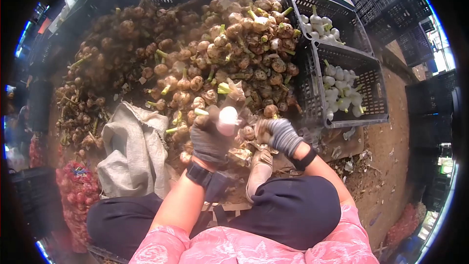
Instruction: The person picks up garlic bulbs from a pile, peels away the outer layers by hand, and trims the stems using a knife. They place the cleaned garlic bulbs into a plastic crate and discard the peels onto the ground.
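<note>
My left hand, in a grey glove, is closed on a peeled white garlic bulb with a short green stem pointing left. To its right, my right hand, in a striped grey glove, has its fingers curled together; whatever they may hold is too blurred to make out. The two hands are apart. Just beyond them rises a big heap of unpeeled brown garlic bulbs. Loose papery skins lie between and below the hands, near my shoe.
Two black crates with clean white bulbs stand at the right. A pale sack lies left of my left hand, with a red net bag below it. More black crates are stacked at the upper right.
</note>
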`<action>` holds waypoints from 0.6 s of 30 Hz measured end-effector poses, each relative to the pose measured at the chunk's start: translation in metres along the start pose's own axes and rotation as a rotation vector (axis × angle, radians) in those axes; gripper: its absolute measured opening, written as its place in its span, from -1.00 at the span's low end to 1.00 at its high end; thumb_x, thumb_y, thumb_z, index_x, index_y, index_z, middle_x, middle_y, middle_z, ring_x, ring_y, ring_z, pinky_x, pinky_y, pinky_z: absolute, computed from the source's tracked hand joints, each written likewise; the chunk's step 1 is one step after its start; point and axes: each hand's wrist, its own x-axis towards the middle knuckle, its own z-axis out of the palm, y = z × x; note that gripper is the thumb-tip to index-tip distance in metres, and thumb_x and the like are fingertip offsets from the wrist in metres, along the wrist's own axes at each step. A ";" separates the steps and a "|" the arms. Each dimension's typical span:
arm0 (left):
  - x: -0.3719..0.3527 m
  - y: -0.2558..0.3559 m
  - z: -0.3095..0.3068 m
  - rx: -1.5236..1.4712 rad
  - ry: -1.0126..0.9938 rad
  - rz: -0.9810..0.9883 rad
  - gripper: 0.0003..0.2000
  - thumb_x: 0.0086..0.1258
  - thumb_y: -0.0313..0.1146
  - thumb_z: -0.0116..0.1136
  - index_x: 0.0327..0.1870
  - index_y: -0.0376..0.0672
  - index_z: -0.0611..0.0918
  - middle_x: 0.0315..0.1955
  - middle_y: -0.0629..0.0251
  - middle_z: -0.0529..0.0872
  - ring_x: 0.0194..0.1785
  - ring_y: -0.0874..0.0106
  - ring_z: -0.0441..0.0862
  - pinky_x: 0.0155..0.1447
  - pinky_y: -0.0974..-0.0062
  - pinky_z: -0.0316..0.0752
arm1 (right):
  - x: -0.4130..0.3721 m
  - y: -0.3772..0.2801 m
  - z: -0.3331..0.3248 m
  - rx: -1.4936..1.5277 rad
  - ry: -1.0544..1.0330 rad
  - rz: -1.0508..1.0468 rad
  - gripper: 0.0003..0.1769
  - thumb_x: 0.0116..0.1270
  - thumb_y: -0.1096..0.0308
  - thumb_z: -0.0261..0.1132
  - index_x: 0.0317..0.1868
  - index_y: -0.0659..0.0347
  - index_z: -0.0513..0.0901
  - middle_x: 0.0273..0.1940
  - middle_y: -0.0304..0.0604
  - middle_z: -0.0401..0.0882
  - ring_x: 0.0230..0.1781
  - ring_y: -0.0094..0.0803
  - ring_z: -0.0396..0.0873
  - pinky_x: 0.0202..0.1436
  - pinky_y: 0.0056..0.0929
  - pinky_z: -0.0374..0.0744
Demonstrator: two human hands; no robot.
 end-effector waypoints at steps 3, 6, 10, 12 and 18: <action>0.003 0.001 -0.006 1.102 -0.070 0.084 -0.70 0.20 -0.29 0.05 -0.04 -0.13 0.50 -0.18 0.31 0.59 -0.13 0.41 0.52 -0.02 0.52 0.39 | -0.017 -0.016 -0.016 -0.294 -0.446 0.129 -0.30 -0.11 0.37 0.44 0.14 0.23 0.46 0.07 0.01 0.46 -0.01 -0.29 0.51 0.01 -0.42 0.48; 0.000 0.011 0.023 -0.608 -0.053 -0.373 -0.62 0.19 -0.33 0.17 0.03 -0.21 0.48 -0.18 0.28 0.59 -0.08 0.41 0.52 0.07 0.46 0.41 | -0.020 -0.028 -0.027 0.441 -0.058 0.222 -0.17 -0.11 0.29 0.46 0.26 0.10 0.35 0.04 0.05 0.49 0.01 -0.20 0.52 0.09 -0.41 0.45; -0.013 0.005 0.052 -0.309 -0.318 -0.393 -0.29 0.11 -0.54 0.02 0.37 -0.22 0.09 0.32 0.15 0.19 0.35 0.35 0.18 0.38 0.46 0.12 | -0.021 -0.015 -0.017 0.855 0.120 0.200 -0.16 -0.06 0.34 0.49 0.26 0.25 0.31 -0.08 -0.16 0.55 -0.08 -0.41 0.50 0.04 -0.46 0.45; -0.020 -0.003 0.054 -0.357 -0.257 -0.368 -0.30 0.11 -0.57 0.02 0.36 -0.21 0.12 0.28 0.17 0.25 0.33 0.36 0.21 0.39 0.45 0.11 | -0.032 -0.018 -0.023 1.245 0.190 0.202 -0.42 0.05 0.41 0.37 0.13 0.23 0.43 -0.09 -0.15 0.51 -0.07 -0.44 0.46 0.05 -0.44 0.45; -0.015 -0.005 0.040 -0.080 -0.149 -0.572 -0.64 0.27 -0.43 0.08 0.10 -0.22 0.43 -0.04 0.30 0.53 0.02 0.45 0.49 0.12 0.45 0.44 | -0.056 0.006 -0.058 2.204 0.500 0.013 -0.31 0.11 0.08 0.33 0.12 0.38 0.35 -0.11 -0.09 0.47 -0.18 -0.45 0.50 -0.10 -0.49 0.56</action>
